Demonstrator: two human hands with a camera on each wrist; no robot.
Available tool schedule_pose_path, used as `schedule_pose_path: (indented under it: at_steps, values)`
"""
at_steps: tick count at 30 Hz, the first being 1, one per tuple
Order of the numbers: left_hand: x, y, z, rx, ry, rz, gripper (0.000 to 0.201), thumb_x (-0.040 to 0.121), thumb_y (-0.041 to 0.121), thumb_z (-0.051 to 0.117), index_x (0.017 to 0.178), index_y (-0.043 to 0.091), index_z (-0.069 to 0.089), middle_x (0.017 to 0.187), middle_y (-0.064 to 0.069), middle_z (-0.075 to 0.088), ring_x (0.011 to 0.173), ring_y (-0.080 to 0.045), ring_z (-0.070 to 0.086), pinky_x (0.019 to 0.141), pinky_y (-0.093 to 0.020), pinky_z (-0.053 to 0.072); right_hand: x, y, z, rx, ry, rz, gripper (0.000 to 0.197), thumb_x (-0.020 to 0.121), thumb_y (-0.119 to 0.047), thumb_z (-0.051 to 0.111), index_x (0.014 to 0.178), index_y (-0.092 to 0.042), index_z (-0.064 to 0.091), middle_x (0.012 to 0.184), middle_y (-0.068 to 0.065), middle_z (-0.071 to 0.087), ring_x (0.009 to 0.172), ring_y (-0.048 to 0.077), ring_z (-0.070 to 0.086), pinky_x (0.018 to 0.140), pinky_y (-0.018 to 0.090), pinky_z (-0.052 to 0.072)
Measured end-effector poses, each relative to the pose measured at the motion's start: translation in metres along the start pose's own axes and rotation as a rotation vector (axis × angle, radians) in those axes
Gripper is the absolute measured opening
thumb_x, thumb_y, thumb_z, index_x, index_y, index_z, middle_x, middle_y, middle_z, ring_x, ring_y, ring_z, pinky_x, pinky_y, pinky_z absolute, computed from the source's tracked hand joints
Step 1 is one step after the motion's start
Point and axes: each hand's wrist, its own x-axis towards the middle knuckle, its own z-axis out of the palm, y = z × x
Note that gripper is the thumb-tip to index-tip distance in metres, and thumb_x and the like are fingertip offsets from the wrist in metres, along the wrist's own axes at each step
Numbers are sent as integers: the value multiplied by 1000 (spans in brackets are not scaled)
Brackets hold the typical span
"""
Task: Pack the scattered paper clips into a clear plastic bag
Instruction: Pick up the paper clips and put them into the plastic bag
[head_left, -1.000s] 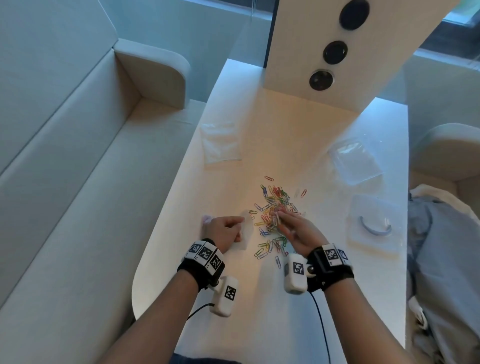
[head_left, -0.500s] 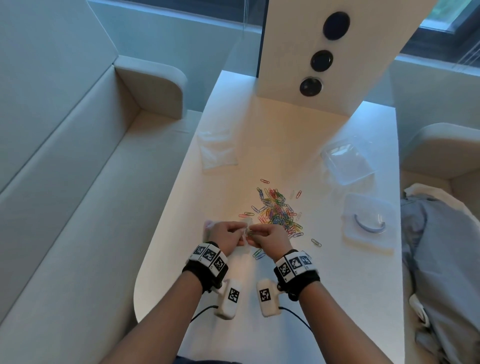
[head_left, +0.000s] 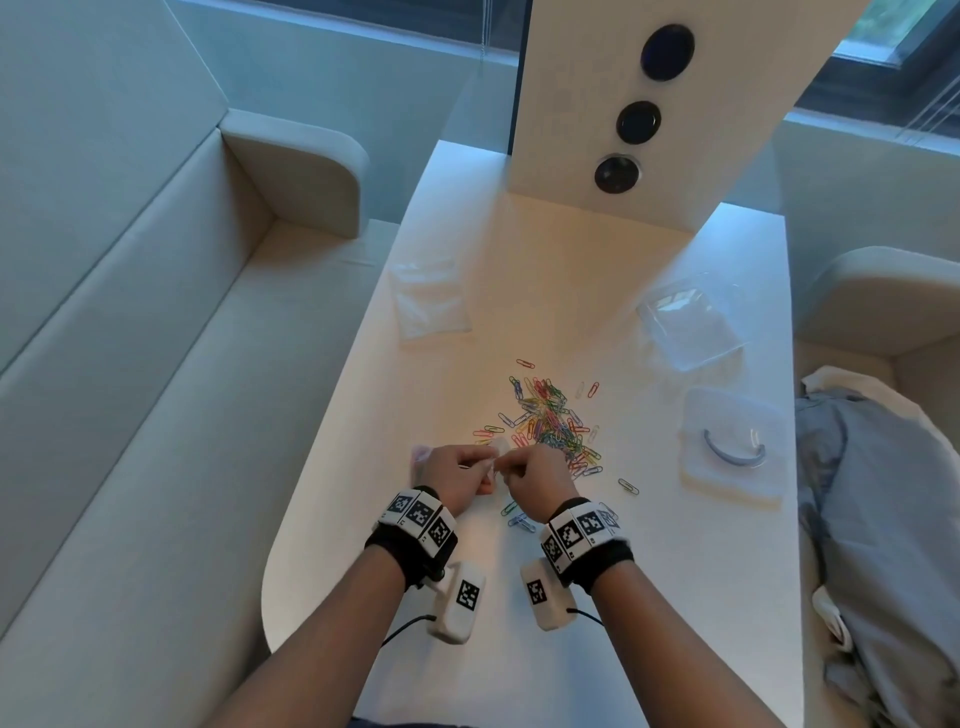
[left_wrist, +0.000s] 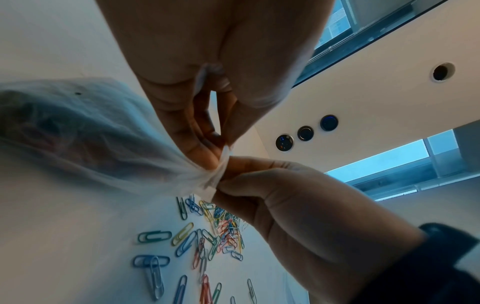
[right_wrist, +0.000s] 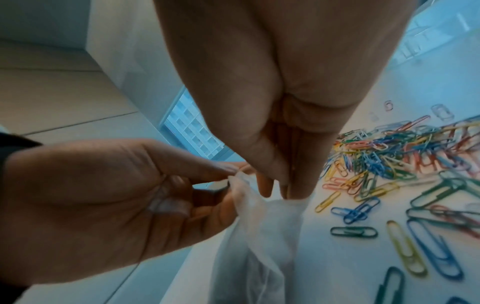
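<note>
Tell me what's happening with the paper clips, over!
Both hands pinch the bag mouth: left hand, right hand, clear plastic bag. Paper clips mostly still on table. Nothing blocking.

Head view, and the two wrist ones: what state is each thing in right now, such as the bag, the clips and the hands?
Clear plastic bag: held up at its mouth, some clips faintly visible inside.
Left hand: pinches the bag's edge.
Right hand: fingertips at the bag's mouth, pinching its edge.
Paper clips: most loose in a pile on the table.
Spare flat bag: lying flat, untouched.
Clear box: open, looks empty.
</note>
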Motion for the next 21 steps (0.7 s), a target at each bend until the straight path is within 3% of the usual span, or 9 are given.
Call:
schedule_pose_path:
  at_steps: [2,4,6,9,11,13,16,18,21]
  values:
    - [2,-1,-1,31,7,-1,20,89,17,66,85,35,75,70,-3,74,68,-16,69,89,-43,58,0,2,-1,33,-54,-9,29,86,5,56,101,-9,76,98,11,74,92,22,69,89,36,56]
    - [7,-4,-3,25,-5,4,19,88,18,66,85,34,76,67,-1,73,65,-16,68,90,-47,58,-1,4,-5,144,11,-6,21,83,3,66,97,-9,76,93,8,75,83,15,71,81,33,60]
    - [5,-2,-3,9,13,-2,20,89,14,65,87,30,77,64,-1,70,62,-15,65,90,-46,57,-1,8,-10,175,115,-44,18,76,-10,80,93,-13,76,85,-2,74,77,6,70,76,24,60]
    - [-3,8,-3,7,35,-2,20,92,9,61,101,18,76,68,-2,70,60,-11,63,81,-32,59,3,22,-22,116,174,-48,31,69,-31,86,97,-22,76,88,-12,71,81,2,65,75,15,54]
    - [-6,12,-7,4,43,-4,22,93,5,59,106,14,75,74,-5,70,58,-10,60,70,-22,57,9,40,-31,-1,264,32,41,71,-37,83,108,-22,72,100,-6,67,90,10,63,83,25,54]
    - [-9,16,-13,-9,51,1,22,94,2,56,104,12,73,77,-7,69,56,-9,57,60,-15,52,16,61,-37,-176,278,193,63,71,-42,82,126,-21,60,121,6,55,110,23,56,95,38,52]
    - [-14,20,-25,-21,72,18,24,92,1,54,102,10,74,81,-10,70,57,-12,56,60,-21,53,22,78,-37,-282,192,304,87,70,-51,81,142,-23,41,133,10,40,124,31,43,99,47,48]
    - [-16,21,-36,-34,106,25,23,91,3,55,99,12,75,87,-9,73,65,-15,59,69,-32,55,25,78,-32,-337,186,234,84,72,-51,78,143,-25,40,132,9,39,123,30,42,99,47,48]
    - [-17,23,-52,-36,146,50,23,90,6,56,94,19,74,84,-2,71,67,-14,59,70,-30,54,32,70,-22,-362,233,92,54,82,-35,73,131,-18,57,123,9,48,111,28,49,94,40,49]
